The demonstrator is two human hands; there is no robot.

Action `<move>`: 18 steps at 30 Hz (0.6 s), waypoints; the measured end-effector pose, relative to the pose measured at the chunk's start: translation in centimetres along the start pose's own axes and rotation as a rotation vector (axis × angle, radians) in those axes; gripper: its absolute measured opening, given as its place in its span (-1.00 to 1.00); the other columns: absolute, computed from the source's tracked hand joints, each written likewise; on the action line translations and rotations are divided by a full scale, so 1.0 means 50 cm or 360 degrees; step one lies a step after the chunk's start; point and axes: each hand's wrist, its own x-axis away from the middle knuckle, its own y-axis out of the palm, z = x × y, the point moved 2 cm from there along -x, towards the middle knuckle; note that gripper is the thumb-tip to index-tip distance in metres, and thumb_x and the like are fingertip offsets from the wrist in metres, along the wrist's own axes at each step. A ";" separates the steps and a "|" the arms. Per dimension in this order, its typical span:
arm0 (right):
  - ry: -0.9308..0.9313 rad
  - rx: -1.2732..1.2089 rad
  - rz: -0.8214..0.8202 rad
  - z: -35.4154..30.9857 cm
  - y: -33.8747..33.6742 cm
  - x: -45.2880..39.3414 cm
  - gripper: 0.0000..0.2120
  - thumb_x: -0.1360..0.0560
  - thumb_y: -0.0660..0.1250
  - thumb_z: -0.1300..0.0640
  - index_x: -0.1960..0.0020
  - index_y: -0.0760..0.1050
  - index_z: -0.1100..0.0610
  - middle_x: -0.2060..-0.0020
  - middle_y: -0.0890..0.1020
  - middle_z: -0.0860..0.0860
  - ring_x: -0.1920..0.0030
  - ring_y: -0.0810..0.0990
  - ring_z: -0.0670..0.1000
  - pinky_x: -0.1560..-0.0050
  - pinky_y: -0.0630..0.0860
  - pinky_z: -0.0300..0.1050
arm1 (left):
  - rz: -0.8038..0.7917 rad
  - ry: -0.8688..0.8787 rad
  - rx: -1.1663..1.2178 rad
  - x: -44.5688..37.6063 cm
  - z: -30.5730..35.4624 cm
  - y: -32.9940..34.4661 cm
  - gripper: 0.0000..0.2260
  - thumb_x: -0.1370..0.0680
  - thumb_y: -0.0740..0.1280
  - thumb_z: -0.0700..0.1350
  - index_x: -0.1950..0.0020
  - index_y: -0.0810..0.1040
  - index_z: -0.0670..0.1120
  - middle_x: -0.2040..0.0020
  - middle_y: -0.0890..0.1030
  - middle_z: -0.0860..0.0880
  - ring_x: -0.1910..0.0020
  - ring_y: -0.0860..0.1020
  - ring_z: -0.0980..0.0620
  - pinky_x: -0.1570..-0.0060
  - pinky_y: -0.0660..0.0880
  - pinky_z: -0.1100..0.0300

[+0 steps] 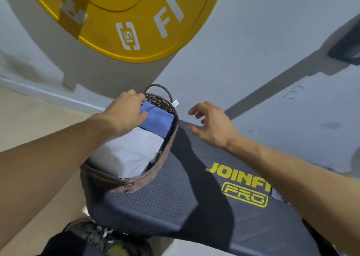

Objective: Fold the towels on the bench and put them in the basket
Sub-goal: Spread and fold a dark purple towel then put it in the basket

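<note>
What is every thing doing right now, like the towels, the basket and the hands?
Blue towel: folded, lying in the far end of the basket.
White towel: folded, lying in the basket beside the blue one.
Basket: upright on the bench, holding both towels.
Bench: flat, basket on its left end.
Left hand: fingers resting on the blue towel.
Right hand: loose, above the bench, holding nothing.
Yellow weight plate: upright by the wall.

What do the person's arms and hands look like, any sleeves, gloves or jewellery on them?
Both arms are bare right up to the frame edges, with no sleeves in view. The left hand and the right hand wear no gloves. No rings, watch or wristband show on the sides the camera sees.
</note>
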 end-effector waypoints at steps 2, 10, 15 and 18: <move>0.0081 0.0037 -0.0147 0.068 -0.071 0.070 -0.85 -0.46 0.45 0.11 -0.02 0.59 0.06 0.14 0.65 -0.06 0.18 0.60 -0.14 0.11 0.51 -0.24 | 0.0083 0.0137 0.0088 0.008 0.080 -0.019 -0.83 -0.53 0.34 -0.09 -0.08 0.58 -0.10 -0.05 0.56 -0.10 -0.09 0.53 -0.15 -0.09 0.48 0.00; 0.0591 0.0198 -0.0554 0.358 -0.275 0.412 -0.82 -0.54 0.42 0.07 -0.05 0.63 0.15 0.12 0.71 -0.03 0.14 0.64 -0.08 0.11 0.49 -0.35 | -0.0456 0.0647 0.0250 0.081 0.517 0.102 -0.90 -0.51 0.33 -0.09 0.20 0.56 -0.03 0.37 0.52 0.11 0.31 0.52 0.01 0.21 0.46 0.18; 0.0855 0.0244 -0.0435 0.508 -0.305 0.556 -0.84 -0.51 0.41 0.05 -0.03 0.66 0.09 0.07 0.72 -0.02 0.09 0.63 -0.07 0.12 0.43 -0.25 | -0.0713 0.0720 0.0489 0.133 0.751 0.251 -0.92 -0.53 0.36 -0.10 0.05 0.59 -0.10 0.24 0.61 0.02 0.28 0.52 0.05 0.17 0.47 0.20; 0.1026 0.0210 -0.0355 0.573 -0.303 0.615 -0.74 -0.45 0.45 0.00 -0.09 0.61 0.08 0.01 0.69 0.00 -0.02 0.64 0.07 0.03 0.51 -0.12 | -0.0754 0.0778 0.0532 0.161 0.857 0.334 -0.87 -0.54 0.37 -0.11 -0.03 0.54 -0.12 0.19 0.54 0.06 0.23 0.48 0.04 0.19 0.36 0.26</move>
